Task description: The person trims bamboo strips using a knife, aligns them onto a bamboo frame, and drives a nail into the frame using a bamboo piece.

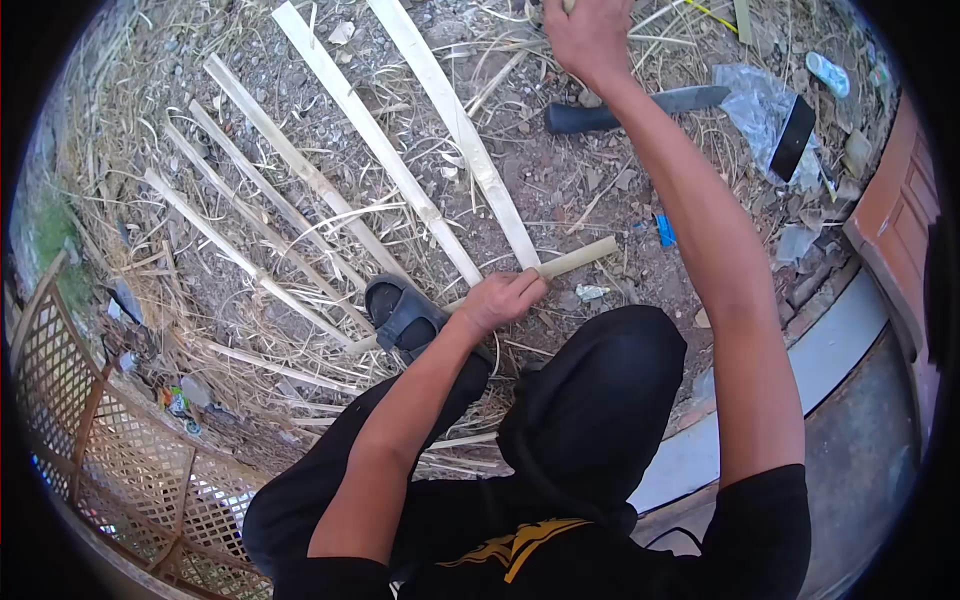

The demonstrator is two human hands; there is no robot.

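My left hand point(505, 300) is closed in a pinch at the end of a pale flat strip point(465, 150), where it meets a crosswise strip point(583, 257) by my sandal point(400, 315). My right hand point(588, 35) reaches to the top edge of the view, its fingers curled and partly cut off; what it holds is hard to make out. Several more pale strips point(375, 140) fan out on the ground to the left. Under my right forearm lies a large knife with a black handle point(582, 118).
A clear plastic bag point(750, 105) and a black phone-like slab point(793, 138) lie at the upper right. Woven lattice panels point(140, 450) stand at the lower left. A reddish wooden frame point(900, 210) is at the right. Shavings and small litter cover the dirt.
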